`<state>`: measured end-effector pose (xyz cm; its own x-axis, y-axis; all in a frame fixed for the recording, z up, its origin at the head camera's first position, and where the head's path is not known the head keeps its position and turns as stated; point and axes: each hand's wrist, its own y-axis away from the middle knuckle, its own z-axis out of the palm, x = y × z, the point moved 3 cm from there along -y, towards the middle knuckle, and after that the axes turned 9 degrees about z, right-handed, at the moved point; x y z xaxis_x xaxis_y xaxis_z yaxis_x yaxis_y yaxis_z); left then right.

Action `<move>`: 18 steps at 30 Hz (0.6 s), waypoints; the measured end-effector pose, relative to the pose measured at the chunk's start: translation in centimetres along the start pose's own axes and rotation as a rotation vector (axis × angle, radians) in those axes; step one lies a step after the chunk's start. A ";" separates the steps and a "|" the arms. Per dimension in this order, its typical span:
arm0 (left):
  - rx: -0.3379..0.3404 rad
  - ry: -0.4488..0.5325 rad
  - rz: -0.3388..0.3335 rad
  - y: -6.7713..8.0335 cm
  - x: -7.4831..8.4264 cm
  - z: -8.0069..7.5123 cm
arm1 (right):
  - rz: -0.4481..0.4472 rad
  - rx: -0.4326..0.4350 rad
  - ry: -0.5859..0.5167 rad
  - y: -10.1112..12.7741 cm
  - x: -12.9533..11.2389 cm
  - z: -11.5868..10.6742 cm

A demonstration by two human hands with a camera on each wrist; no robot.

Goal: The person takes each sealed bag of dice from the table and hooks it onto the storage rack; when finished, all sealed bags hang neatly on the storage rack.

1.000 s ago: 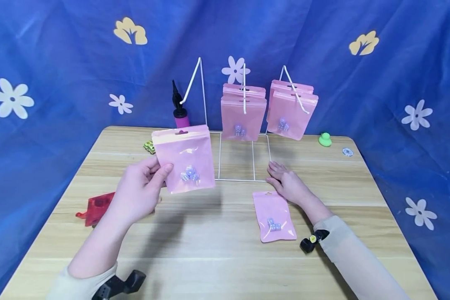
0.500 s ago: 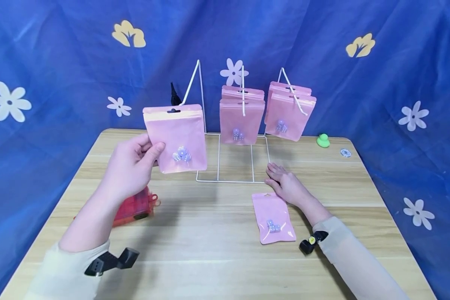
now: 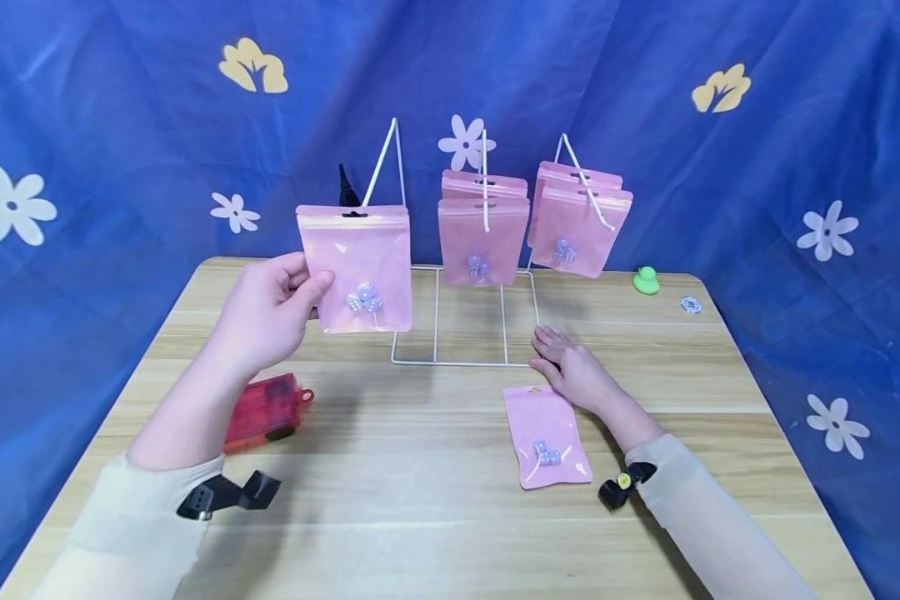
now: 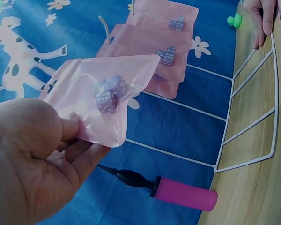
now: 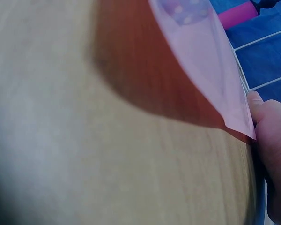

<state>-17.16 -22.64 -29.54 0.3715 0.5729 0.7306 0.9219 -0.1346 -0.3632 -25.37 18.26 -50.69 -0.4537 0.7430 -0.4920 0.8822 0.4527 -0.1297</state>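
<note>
Left hand (image 3: 270,312) has raised the glossy pink pouch (image 3: 356,267) holding dice

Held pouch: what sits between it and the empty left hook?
Nothing. In the head view the pouch, pinched by the left hand, hangs just below and in front of the bare hook, only blue backdrop between them.

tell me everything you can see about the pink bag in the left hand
The pink bag is a flat, glossy, see-through plastic pouch with a paler strip along the top and a dark hang slot in its middle. Small lilac dice with white pips sit bunched low inside. It is held upright in the air, above the table and just left of the white wire rack. The left hand pinches its left edge between thumb and fingers; nothing else touches it.
</note>
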 end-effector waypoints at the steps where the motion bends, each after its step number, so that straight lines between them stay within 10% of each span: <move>1: 0.004 0.000 0.001 -0.1 -0.1 0.1 | 0.003 -0.002 0.001 0.0 0.0 0.0; 18: 0.014 -0.024 -0.060 -0.3 -0.5 -0.1 | 0.010 0.008 0.006 0.2 -0.2 0.0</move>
<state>-17.59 -22.94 -29.75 0.3128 0.5985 0.7376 0.9407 -0.0880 -0.3275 -25.16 18.22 -50.61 -0.4454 0.7505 -0.4883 0.8877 0.4413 -0.1316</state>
